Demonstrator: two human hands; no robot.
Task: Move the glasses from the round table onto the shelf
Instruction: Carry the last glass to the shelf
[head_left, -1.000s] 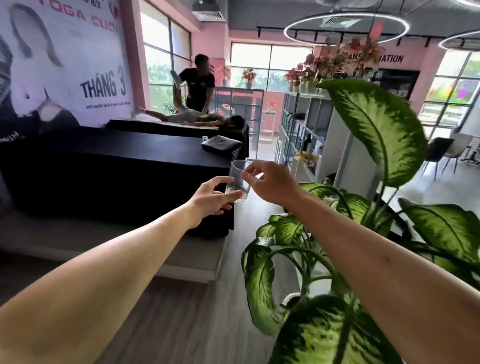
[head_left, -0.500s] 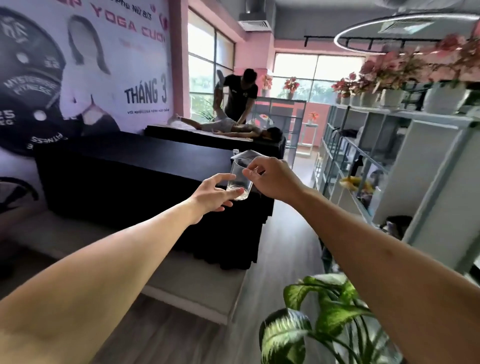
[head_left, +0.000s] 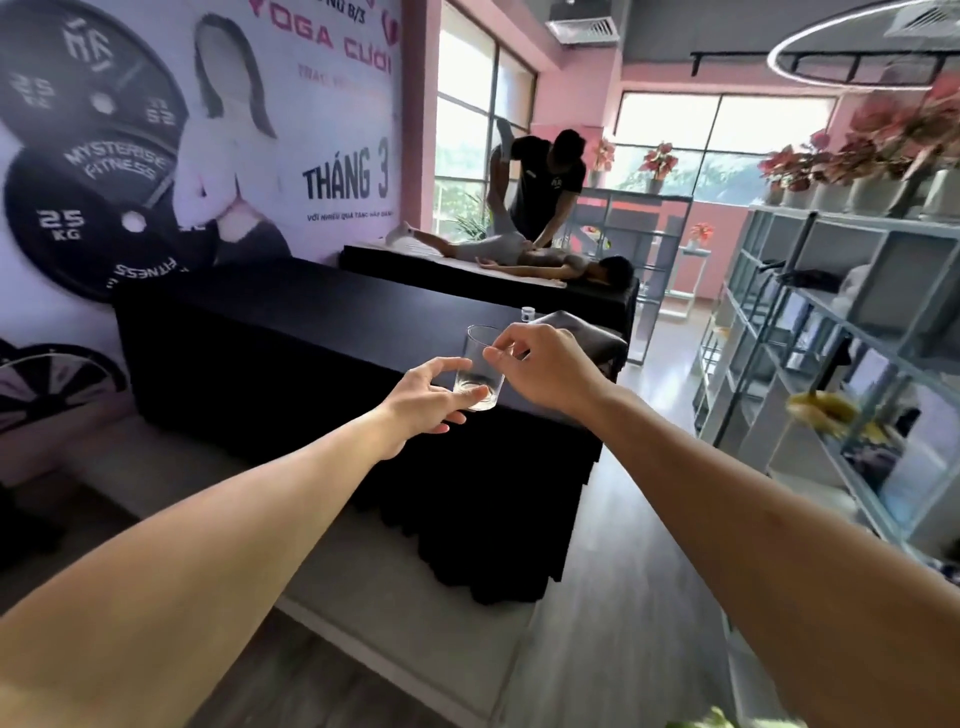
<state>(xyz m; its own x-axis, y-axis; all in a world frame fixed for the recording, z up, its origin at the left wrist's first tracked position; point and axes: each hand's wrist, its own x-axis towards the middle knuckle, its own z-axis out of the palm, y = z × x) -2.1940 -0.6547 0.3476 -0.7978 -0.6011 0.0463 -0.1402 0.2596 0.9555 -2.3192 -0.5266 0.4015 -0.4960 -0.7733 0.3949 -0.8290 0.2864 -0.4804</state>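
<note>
Right now my right hand (head_left: 545, 366) pinches the rim of a clear drinking glass (head_left: 480, 369) between thumb and fingertips, holding it upright out in front of me, in the air and on no surface. My left hand (head_left: 426, 400) lies open with its fingers touching the thick base, a steadying prop, I judge, since a rim pinch alone lets smooth glass swing. Behind it stands a black-draped massage bed (head_left: 311, 332). The grey shelf unit (head_left: 810, 332) waits to my right, well apart, so the carry isn't finished.
</note>
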